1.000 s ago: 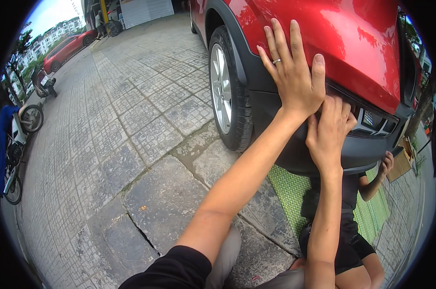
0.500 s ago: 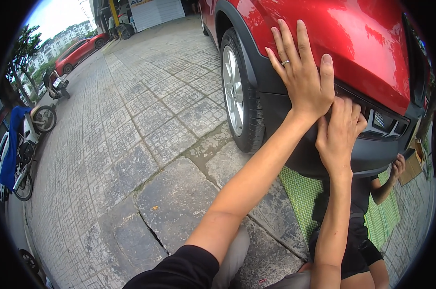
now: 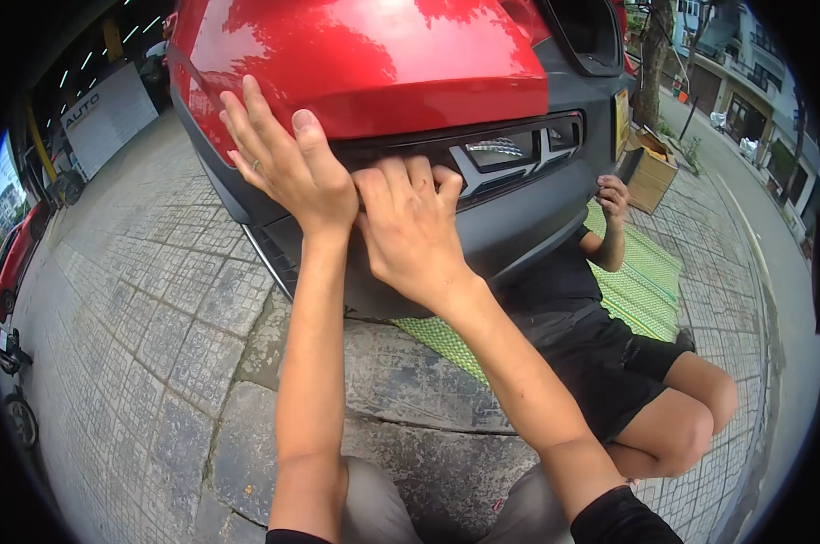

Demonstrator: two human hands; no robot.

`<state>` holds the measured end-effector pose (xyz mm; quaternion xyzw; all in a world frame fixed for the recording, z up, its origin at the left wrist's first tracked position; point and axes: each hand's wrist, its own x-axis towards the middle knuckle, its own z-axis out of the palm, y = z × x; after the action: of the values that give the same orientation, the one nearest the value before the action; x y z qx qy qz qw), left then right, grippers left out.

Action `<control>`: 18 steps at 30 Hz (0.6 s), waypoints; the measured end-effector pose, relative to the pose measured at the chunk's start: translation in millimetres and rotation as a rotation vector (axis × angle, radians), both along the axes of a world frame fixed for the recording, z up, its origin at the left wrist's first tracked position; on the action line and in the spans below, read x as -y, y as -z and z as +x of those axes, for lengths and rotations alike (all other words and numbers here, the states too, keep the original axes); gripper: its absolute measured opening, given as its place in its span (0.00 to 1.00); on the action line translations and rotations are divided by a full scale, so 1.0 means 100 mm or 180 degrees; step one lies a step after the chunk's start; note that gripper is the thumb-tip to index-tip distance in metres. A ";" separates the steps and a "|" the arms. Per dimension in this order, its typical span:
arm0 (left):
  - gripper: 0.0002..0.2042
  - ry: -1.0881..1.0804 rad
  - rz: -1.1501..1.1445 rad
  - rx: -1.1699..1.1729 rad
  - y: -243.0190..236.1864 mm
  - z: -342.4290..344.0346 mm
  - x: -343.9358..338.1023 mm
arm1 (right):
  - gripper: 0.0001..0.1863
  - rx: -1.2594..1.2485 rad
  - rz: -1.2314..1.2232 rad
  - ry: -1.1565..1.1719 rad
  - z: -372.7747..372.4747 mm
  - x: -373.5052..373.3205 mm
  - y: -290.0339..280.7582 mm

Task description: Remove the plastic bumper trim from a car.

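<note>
My left hand (image 3: 296,177) lies against the lower red body panel (image 3: 373,54) of a car, open, palm down with fingers extended and a ring on one finger. Just right of it and lower, my right hand (image 3: 408,234) has curled fingers hooked at the dark trim (image 3: 451,150) under that panel, beside a slotted lamp insert (image 3: 505,151); its fingertips are hidden. Below runs the dark grey bumper (image 3: 509,222). At the bumper's right end, another person's hand (image 3: 613,198) is raised with bent fingers.
The other person (image 3: 655,408) reclines partly under the bumper on a green woven mat (image 3: 636,281). A cardboard box (image 3: 653,181) and a tree trunk (image 3: 650,72) stand at right. At far left are a red car (image 3: 15,245) and motorbikes (image 3: 20,417) on the paving.
My view has swung to the right, so the car now sits further left and the lamp faces me. Both my hands stay in the same places on the car.
</note>
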<state>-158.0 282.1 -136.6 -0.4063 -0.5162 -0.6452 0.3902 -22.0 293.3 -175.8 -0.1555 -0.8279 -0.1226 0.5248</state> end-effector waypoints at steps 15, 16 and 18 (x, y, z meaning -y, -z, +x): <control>0.31 -0.0076 0.0070 -0.0239 -0.02 0.00 -0.09 | 0.18 -0.0020 -0.0008 0.0185 0.08 -0.03 0.00; 0.31 -0.0068 0.0079 -0.0237 -0.02 0.01 -0.11 | 0.17 -0.0073 0.0043 0.0187 0.09 -0.05 0.01; 0.31 -0.0070 0.0081 -0.0230 -0.03 0.01 -0.12 | 0.16 -0.0087 0.0103 0.0261 0.09 -0.05 0.00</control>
<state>-156.6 293.6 -134.0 -0.4186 -0.4979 -0.6323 0.4208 -12.7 298.1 -175.9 -0.1826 -0.8114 -0.1553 0.5331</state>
